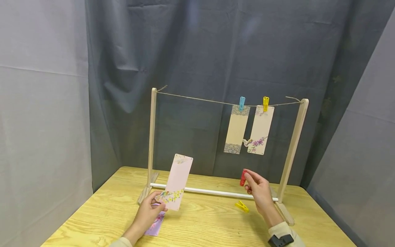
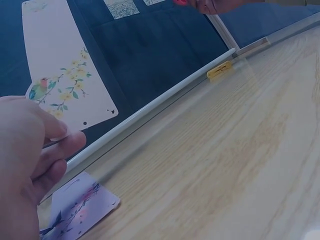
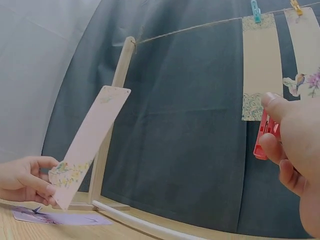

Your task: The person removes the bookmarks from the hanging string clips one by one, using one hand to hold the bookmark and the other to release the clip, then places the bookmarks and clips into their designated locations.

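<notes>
My left hand [image 1: 147,213] pinches a pale pink bookmark [image 1: 179,176] by its lower left edge, holding it tilted above the table. Yellow flowers and a small bird decorate the bookmark's lower end. Under that hand, a purple bookmark [image 1: 156,224] with pink blossoms lies on the table. A red clothespin [image 1: 243,177] is pinched between thumb and fingers of my right hand [image 1: 259,190], raised in front of the rack's right half. In the right wrist view, the red clothespin [image 3: 264,137] overlaps the lower end of a hanging beige bookmark [image 3: 262,65].
A twine line [image 1: 197,98] runs between two wooden posts, joined below by a white bar [image 1: 213,192]. From it hang the beige bookmark on a blue clothespin [image 1: 242,103] and a floral bookmark [image 1: 261,128] on a yellow clothespin [image 1: 265,103]. Another yellow clothespin [image 1: 242,206] lies on the table.
</notes>
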Action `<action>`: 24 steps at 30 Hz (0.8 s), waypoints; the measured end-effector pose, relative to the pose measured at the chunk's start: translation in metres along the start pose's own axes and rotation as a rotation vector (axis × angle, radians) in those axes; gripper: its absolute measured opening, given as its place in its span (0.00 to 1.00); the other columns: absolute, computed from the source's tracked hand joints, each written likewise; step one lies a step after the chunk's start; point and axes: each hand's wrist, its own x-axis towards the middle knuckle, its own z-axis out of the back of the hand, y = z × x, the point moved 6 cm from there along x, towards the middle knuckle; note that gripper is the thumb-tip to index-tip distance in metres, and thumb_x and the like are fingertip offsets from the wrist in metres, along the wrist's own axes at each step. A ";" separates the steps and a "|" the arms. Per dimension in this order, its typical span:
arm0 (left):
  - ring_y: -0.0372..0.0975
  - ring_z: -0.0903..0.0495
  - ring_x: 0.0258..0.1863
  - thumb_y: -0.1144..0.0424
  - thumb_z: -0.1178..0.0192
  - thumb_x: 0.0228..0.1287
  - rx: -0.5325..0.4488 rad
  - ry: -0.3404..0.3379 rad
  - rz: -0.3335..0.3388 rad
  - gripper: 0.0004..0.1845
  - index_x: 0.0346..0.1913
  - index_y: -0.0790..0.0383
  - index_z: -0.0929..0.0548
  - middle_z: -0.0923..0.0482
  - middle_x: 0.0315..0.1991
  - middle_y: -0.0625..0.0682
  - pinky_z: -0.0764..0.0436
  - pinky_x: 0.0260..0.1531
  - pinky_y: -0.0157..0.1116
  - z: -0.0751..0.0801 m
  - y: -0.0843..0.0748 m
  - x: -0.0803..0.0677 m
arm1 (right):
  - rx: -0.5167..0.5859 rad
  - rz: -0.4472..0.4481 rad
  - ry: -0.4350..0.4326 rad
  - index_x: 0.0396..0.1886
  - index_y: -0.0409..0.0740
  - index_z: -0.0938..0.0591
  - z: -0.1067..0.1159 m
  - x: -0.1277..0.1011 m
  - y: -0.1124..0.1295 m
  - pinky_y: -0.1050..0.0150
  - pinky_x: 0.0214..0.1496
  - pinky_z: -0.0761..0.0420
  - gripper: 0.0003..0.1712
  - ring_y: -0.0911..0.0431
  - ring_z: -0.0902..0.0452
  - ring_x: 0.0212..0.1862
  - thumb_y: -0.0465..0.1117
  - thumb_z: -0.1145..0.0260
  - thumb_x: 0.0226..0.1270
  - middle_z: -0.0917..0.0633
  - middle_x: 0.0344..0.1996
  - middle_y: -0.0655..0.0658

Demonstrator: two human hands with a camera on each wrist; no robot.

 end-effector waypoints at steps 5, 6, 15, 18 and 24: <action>0.57 0.13 0.37 0.76 0.36 0.68 0.018 -0.009 0.000 0.29 0.70 0.74 0.30 0.17 0.39 0.60 0.25 0.19 0.27 0.002 -0.004 -0.006 | -0.040 -0.033 -0.043 0.67 0.34 0.23 0.009 -0.002 -0.008 0.71 0.26 0.26 0.28 0.61 0.26 0.25 0.48 0.34 0.77 0.18 0.34 0.48; 0.57 0.13 0.37 0.76 0.36 0.68 0.021 -0.007 0.002 0.29 0.70 0.74 0.31 0.18 0.39 0.60 0.27 0.19 0.26 0.003 -0.005 -0.006 | -0.050 -0.040 -0.055 0.67 0.34 0.23 0.011 -0.002 -0.010 0.71 0.26 0.26 0.28 0.61 0.26 0.25 0.48 0.34 0.77 0.18 0.33 0.48; 0.55 0.12 0.36 0.77 0.37 0.69 0.034 0.007 -0.019 0.29 0.70 0.77 0.32 0.17 0.39 0.62 0.21 0.22 0.28 0.007 -0.009 -0.013 | -0.104 -0.018 -0.113 0.63 0.35 0.19 0.022 -0.006 -0.028 0.71 0.24 0.29 0.25 0.61 0.32 0.22 0.47 0.32 0.76 0.16 0.33 0.50; 0.54 0.12 0.36 0.78 0.37 0.68 0.033 0.007 -0.024 0.28 0.69 0.77 0.31 0.17 0.40 0.62 0.15 0.30 0.35 0.007 -0.010 -0.016 | -0.145 0.004 -0.140 0.61 0.36 0.17 0.027 -0.011 -0.029 0.71 0.24 0.29 0.24 0.61 0.32 0.22 0.47 0.30 0.74 0.15 0.35 0.51; 0.50 0.12 0.36 0.76 0.36 0.68 0.046 0.003 -0.016 0.26 0.68 0.74 0.28 0.17 0.42 0.61 0.14 0.42 0.43 0.010 -0.014 -0.023 | -0.239 0.048 -0.153 0.59 0.35 0.15 0.035 -0.020 -0.028 0.71 0.21 0.31 0.25 0.63 0.35 0.19 0.48 0.27 0.71 0.16 0.42 0.47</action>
